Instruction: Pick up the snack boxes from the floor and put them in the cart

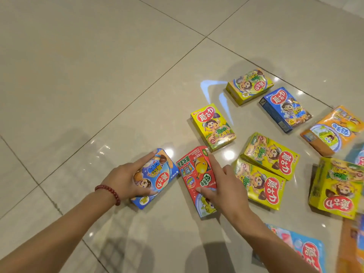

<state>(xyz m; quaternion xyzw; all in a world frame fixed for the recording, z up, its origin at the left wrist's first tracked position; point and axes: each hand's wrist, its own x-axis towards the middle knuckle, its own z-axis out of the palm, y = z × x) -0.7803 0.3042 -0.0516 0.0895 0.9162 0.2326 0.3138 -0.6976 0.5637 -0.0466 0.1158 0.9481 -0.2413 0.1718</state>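
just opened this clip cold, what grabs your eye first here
Two hands low in the middle: the left hand grips a blue snack box, and the right hand grips a red snack box. Yellow snack boxes lie scattered to their right on the glossy tiled floor.

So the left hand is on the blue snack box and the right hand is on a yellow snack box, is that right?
Not quite. The head view shows the left hand on the blue snack box, but the right hand is on the red snack box, not a yellow one.
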